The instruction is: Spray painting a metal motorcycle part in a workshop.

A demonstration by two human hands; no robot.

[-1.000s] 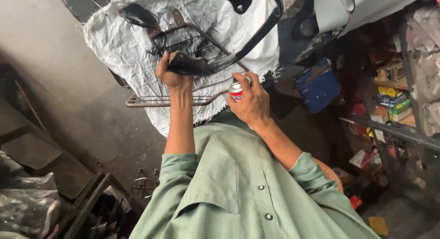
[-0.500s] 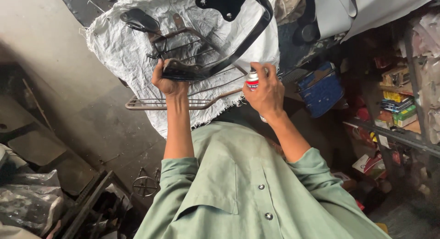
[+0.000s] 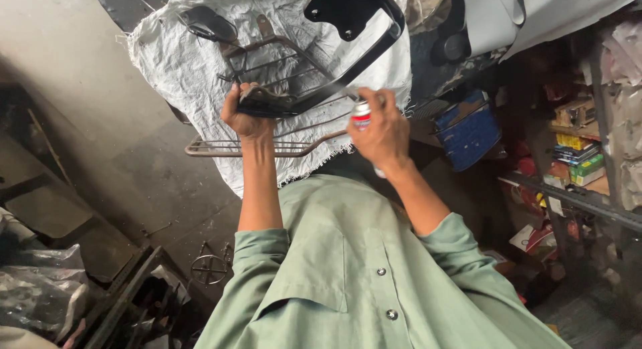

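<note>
- Black metal rack (image 3: 334, 81) sits raised over the white woven sack (image 3: 174, 61), its near end clamped in the left hand (image 3: 246, 115).
- Spray can (image 3: 362, 113), one only, is wrapped in the right hand (image 3: 382, 131); over the last second it has swung rightward and up toward the rack's bar.
- Two racks in all: a rusty wire rack (image 3: 267, 147) lies flat below.

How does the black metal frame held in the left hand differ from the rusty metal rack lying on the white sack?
The black metal frame is dark and glossy; the rusty brown wire rack is dull and bare. The frame is lifted, gripped at one end by the left hand; the rack lies flat and untouched on the white woven sack. The right hand aims a small spray can at the frame, not at the rack. Both are bent metal pieces over the same sack.
</note>
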